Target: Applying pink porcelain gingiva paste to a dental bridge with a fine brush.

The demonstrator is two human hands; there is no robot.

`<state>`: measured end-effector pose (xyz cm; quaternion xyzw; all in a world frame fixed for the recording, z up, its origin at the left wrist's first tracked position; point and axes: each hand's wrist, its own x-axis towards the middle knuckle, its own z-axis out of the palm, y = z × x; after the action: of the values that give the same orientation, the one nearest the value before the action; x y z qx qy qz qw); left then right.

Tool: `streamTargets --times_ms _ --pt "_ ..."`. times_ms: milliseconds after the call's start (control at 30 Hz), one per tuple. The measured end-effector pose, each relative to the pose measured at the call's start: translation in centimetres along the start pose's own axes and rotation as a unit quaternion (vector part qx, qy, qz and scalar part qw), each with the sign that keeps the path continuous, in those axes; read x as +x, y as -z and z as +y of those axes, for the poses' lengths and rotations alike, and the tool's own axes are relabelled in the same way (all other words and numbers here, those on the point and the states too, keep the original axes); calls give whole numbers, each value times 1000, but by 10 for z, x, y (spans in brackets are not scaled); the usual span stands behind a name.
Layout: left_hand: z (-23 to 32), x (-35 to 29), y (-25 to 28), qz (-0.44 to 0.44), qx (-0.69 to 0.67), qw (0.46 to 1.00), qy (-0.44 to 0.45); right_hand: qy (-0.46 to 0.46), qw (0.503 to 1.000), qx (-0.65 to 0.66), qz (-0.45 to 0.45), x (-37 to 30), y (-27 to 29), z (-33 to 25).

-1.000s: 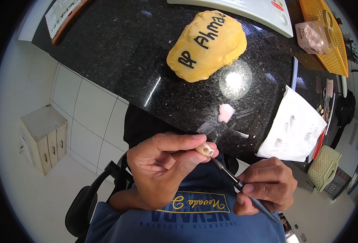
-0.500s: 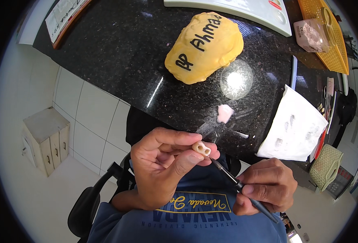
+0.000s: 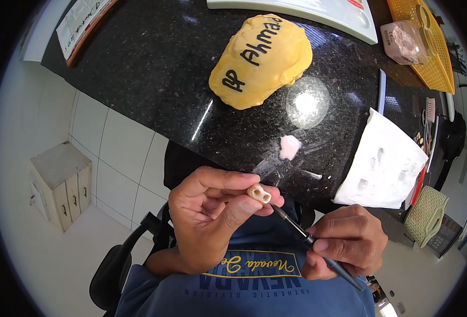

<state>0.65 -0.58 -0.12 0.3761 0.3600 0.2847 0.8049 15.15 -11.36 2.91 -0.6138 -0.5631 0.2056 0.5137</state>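
- Head view: the left hand (image 3: 204,222) pinches a small cream piece (image 3: 258,194) with two holes between thumb and fingers.
- Well beyond that hand sits a yellow lump (image 3: 262,63).
- Past its fingertips, a pink dab (image 3: 290,147) lies on the black counter (image 3: 138,68).
- One slim dark tool (image 3: 295,227) slants from the right hand (image 3: 348,238), which grips its handle; its tip is just beside the piece.
- Beyond the right hand lies a smudged white sheet (image 3: 384,177).

The left hand (image 3: 207,216) pinches, fingers (image 3: 228,180) pointing right, while the right hand (image 3: 348,239) curls nearby.
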Motion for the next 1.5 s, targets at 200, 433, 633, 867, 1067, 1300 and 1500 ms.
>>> streamTargets --times_ms 200,433,633,867,1067,1300,1500 --pt "0 -1 0 -2 1 1000 -3 8 1000 2 -7 0 1 1" --pt "-2 -3 -1 9 -13 1000 -2 -70 993 -4 99 1 2 -9" --pt "-5 -4 3 -25 -105 994 -2 -149 982 -42 105 5 -5 -8" --pt "-7 -3 3 -32 -117 993 -11 -140 984 -51 98 9 -7 -5" --pt "-6 -4 1 -23 -122 992 -5 -152 981 -59 109 7 -6 -8" --pt "-5 -5 -3 11 -42 999 4 -123 986 -62 90 9 -6 -3" --pt "-4 -5 -1 3 -101 995 5 -121 987 -55 92 8 -6 -3"
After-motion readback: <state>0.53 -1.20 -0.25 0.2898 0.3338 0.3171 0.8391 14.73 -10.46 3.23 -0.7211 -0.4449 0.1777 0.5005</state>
